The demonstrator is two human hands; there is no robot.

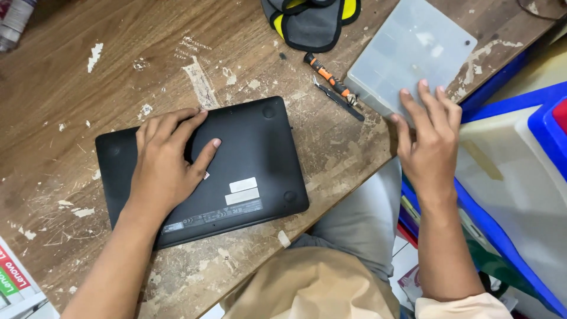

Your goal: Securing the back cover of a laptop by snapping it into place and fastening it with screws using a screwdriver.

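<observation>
A black laptop lies upside down on the worn wooden table, its underside with rubber feet and grey stickers facing up. My left hand rests flat on the laptop's left half, fingers spread. My right hand lies with its fingertips on the near edge of a translucent plastic compartment box at the table's right corner. An orange-and-black screwdriver and a thin dark metal tool lie between the laptop and the box.
A grey and yellow cloth item sits at the table's far edge. Blue and white plastic bins stand to the right of the table. A bottle is at the top left; a printed box at the bottom left.
</observation>
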